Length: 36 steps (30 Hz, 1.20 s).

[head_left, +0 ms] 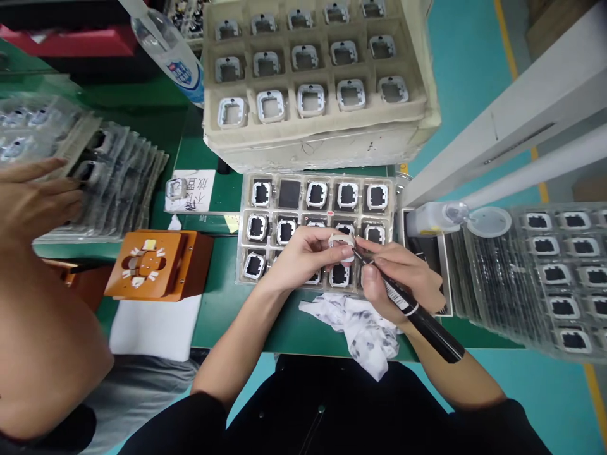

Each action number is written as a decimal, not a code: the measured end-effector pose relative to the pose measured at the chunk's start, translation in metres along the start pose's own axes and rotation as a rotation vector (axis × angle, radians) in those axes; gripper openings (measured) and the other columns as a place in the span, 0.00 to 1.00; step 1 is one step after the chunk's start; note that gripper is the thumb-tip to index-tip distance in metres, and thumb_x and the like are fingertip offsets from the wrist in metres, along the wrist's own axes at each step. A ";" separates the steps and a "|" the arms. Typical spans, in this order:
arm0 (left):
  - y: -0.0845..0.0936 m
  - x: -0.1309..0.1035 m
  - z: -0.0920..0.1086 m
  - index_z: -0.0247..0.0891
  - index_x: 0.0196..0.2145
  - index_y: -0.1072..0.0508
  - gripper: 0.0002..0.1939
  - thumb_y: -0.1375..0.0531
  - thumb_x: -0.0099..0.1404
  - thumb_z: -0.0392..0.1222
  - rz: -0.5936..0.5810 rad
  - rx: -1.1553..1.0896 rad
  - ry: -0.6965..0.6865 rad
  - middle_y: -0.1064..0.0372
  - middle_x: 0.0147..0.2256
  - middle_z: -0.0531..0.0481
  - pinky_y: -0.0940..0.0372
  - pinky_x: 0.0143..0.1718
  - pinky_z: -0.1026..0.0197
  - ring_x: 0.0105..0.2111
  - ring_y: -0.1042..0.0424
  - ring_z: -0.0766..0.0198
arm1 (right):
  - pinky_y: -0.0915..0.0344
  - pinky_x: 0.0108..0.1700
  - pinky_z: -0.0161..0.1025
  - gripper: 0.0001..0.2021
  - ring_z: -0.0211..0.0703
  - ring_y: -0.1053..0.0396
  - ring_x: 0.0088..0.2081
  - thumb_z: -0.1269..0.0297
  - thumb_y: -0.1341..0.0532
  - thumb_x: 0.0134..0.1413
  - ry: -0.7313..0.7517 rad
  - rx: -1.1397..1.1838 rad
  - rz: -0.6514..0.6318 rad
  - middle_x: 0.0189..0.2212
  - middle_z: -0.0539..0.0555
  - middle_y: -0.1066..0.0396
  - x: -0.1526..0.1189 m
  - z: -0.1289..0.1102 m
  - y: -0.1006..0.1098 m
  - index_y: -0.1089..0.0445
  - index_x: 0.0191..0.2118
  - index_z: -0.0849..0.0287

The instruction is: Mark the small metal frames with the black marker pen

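Note:
My left hand [303,253] pinches a small white square frame part [342,244] above a clear tray [246,208] of black-and-white square parts. My right hand [403,275] grips a black marker pen [417,313], and its tip touches the held part. A crumpled white cloth [365,325] stained with dark ink lies on the green table just below both hands.
A pulp tray [322,126] of white frames stands at the back. Stacked clear trays [545,278] sit at right, beside a small bottle [436,218]. At left are an orange fixture [156,265], a paper note [190,189], a water bottle [171,54] and a co-worker's hand [33,196] on more trays.

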<state>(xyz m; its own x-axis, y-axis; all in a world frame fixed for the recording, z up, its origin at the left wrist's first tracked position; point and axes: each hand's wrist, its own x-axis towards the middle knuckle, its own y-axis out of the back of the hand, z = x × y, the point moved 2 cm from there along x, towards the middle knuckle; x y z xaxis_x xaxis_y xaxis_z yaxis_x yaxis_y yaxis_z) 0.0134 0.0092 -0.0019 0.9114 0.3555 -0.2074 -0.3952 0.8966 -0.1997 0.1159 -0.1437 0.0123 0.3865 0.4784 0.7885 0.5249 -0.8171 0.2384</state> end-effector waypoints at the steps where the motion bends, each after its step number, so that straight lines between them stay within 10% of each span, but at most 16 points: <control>1: 0.002 -0.001 0.001 0.39 0.32 0.16 0.17 0.23 0.61 0.55 0.046 0.019 -0.006 0.25 0.27 0.50 0.36 0.24 0.63 0.24 0.31 0.67 | 0.12 0.37 0.50 0.14 0.59 0.14 0.44 0.79 0.31 0.60 -0.017 -0.005 0.018 0.36 0.53 0.18 -0.001 0.001 0.001 0.27 0.46 0.54; 12: 0.066 0.007 0.013 0.41 0.49 0.24 0.18 0.27 0.63 0.43 0.855 0.540 -0.304 0.24 0.31 0.55 0.30 0.33 0.64 0.28 0.26 0.67 | 0.14 0.36 0.50 0.13 0.59 0.14 0.40 0.76 0.29 0.60 -0.034 -0.058 0.045 0.36 0.51 0.20 -0.007 0.007 0.001 0.27 0.45 0.52; 20: 0.074 0.015 0.013 0.38 0.38 0.23 0.04 0.33 0.70 0.40 0.861 0.875 -0.358 0.22 0.36 0.50 0.31 0.38 0.60 0.30 0.26 0.65 | 0.14 0.38 0.50 0.13 0.59 0.14 0.40 0.76 0.28 0.59 -0.032 -0.040 0.061 0.36 0.53 0.18 -0.007 0.008 0.001 0.26 0.46 0.55; 26: 0.070 0.012 0.009 0.39 0.38 0.19 0.05 0.34 0.72 0.42 0.932 1.119 -0.430 0.26 0.41 0.43 0.31 0.47 0.51 0.41 0.26 0.53 | 0.14 0.37 0.50 0.13 0.58 0.14 0.38 0.74 0.27 0.58 -0.036 -0.044 0.087 0.36 0.52 0.17 -0.009 0.011 0.001 0.25 0.45 0.53; 36: 0.035 0.041 0.001 0.36 0.47 0.19 0.15 0.31 0.73 0.52 0.727 1.250 -0.374 0.28 0.46 0.38 0.33 0.56 0.47 0.51 0.30 0.45 | 0.15 0.39 0.44 0.06 0.52 0.15 0.35 0.66 0.25 0.59 -0.202 -0.130 -0.015 0.40 0.56 0.16 -0.017 0.021 0.012 0.20 0.41 0.53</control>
<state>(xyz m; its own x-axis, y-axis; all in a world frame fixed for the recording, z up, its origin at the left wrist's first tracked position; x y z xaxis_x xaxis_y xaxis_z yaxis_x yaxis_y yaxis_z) 0.0373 0.0555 -0.0169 0.6161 0.6840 0.3907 -0.5888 0.0704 0.8052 0.1314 -0.1544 -0.0100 0.5301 0.5351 0.6578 0.4351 -0.8375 0.3307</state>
